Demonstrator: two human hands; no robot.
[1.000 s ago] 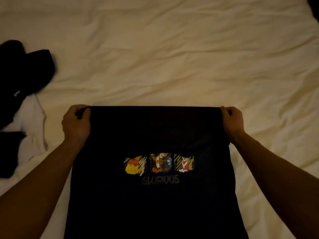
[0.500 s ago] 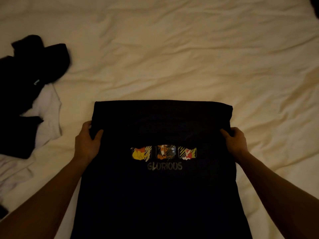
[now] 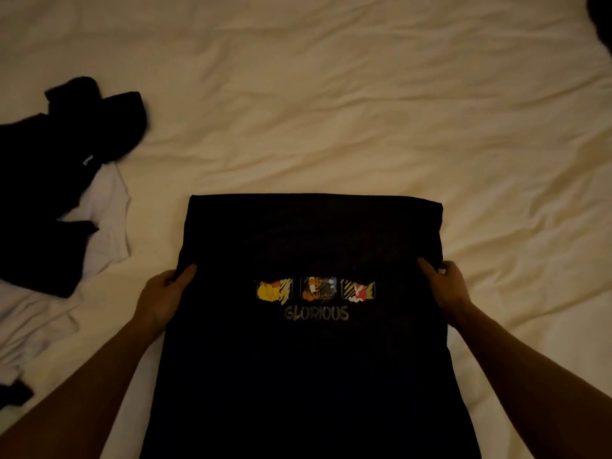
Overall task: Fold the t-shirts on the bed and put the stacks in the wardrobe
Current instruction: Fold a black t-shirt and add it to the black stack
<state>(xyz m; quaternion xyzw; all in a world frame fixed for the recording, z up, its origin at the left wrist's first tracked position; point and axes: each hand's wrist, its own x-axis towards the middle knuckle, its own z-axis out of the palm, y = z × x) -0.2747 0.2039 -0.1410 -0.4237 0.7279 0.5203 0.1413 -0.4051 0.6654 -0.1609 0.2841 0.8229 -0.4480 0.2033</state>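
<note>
left hand (image 3: 160, 298): bare, no glove, no ring or watch visible
right hand (image 3: 445, 288): bare, no glove, no ring or watch visible
left forearm (image 3: 82, 385): uncovered up to the frame edge, no sleeve showing
right forearm (image 3: 530, 376): uncovered up to the frame edge, no sleeve showing

I count one bed (image 3: 331, 94) under a cream sheet, and on it one dark t-shirt (image 3: 314, 376) spread flat in front of me, bearing three small cartoon panels (image 3: 316, 289) in a row above one word, GLORIOUS. Two hands are in view, my left hand (image 3: 162, 298) and my right hand (image 3: 445, 286), one at each side edge of that shirt. Off to the left lies one loose heap of clothes (image 3: 59, 180) with both black and white cloth in it; how many garments it holds I cannot tell.
</note>
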